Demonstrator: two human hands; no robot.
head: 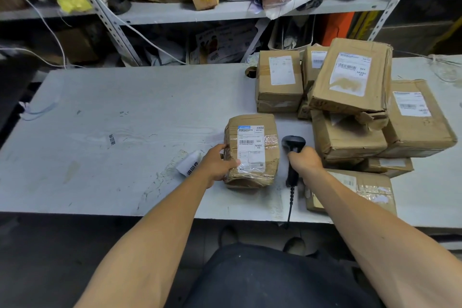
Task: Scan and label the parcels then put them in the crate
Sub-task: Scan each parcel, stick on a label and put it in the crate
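Brown taped cardboard parcel (252, 150), label up, lies near the worktop (100, 120) front edge, mid-right. Left hand (217, 163) grips its left side; right hand (305, 159) is wrapped round the black corded barcode scanner (293, 147) just beside it. Looks like scanning stage; no crate visible. Stack of crumpled labelled boxes (350, 107) waits toward the right edge. White sticker roll (189, 162) lies left of the parcel.
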